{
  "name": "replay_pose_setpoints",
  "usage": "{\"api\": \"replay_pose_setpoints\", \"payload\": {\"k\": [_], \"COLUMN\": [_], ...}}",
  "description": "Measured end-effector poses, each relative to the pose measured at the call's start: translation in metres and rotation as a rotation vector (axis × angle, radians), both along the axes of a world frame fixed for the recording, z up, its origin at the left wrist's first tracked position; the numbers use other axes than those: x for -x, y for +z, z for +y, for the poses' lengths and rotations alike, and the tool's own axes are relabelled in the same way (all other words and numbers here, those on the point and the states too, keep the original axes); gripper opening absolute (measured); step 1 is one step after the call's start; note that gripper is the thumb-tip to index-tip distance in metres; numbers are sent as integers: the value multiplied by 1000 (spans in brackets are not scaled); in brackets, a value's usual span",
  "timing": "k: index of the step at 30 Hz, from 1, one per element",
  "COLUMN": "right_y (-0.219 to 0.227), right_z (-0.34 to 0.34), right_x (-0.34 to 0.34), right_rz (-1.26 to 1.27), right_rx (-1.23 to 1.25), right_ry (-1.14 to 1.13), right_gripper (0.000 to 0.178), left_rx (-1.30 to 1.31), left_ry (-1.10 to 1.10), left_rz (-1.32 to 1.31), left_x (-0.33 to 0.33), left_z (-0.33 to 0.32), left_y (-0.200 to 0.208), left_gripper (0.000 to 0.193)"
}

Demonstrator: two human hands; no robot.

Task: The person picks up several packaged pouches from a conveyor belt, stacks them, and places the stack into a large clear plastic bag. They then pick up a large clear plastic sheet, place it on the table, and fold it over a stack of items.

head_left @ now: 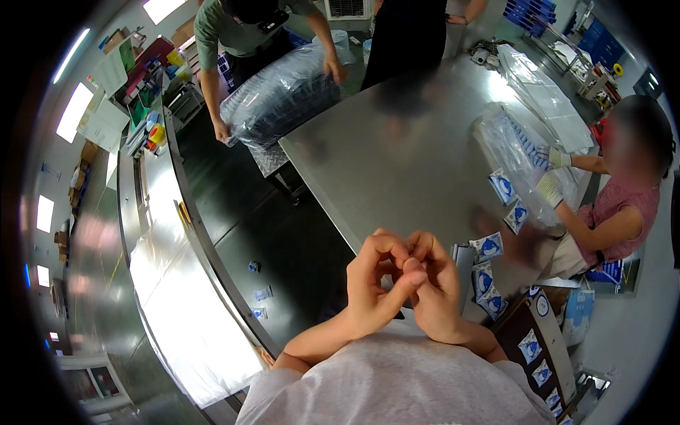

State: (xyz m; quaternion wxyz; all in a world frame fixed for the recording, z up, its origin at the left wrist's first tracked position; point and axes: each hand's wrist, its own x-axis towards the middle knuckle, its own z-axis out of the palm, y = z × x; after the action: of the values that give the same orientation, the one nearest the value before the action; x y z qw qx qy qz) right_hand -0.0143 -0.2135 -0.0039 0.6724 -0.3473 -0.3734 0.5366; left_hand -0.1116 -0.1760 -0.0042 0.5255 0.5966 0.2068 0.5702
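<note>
My left hand (374, 287) and my right hand (438, 294) meet in front of my chest, above the near edge of a steel table (382, 170). Fingers on both are curled, with the tips and thumbs pressed together. Whatever they may pinch is hidden or too small to make out. Closest to my right hand, several small white-and-blue packets lie along the table's edge, among them one packet (487, 247) and another packet (492, 302).
At right, a gloved person handles a clear plastic bag (506, 152) of packets. Across the table, another person grips a big filled plastic bag (280, 95). A conveyor (520, 322) carries packets at lower right. On my left stands a white-covered bench (177, 304).
</note>
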Motion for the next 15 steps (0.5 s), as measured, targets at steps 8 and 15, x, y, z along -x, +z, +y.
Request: {"api": "replay_pose_setpoints", "payload": {"k": [8, 15], "right_y": [-5, 16], "right_z": [-9, -10], "right_x": [-10, 12], "right_rz": [76, 84], "right_rx": [84, 51], "right_ry": [96, 91], "right_gripper": [14, 7], "left_rx": [451, 605], "left_ry": [32, 225], "left_rz": [-176, 66], "left_x": [-1, 50], "left_z": [30, -5], "left_y": [-14, -66], "left_gripper": [17, 17]}}
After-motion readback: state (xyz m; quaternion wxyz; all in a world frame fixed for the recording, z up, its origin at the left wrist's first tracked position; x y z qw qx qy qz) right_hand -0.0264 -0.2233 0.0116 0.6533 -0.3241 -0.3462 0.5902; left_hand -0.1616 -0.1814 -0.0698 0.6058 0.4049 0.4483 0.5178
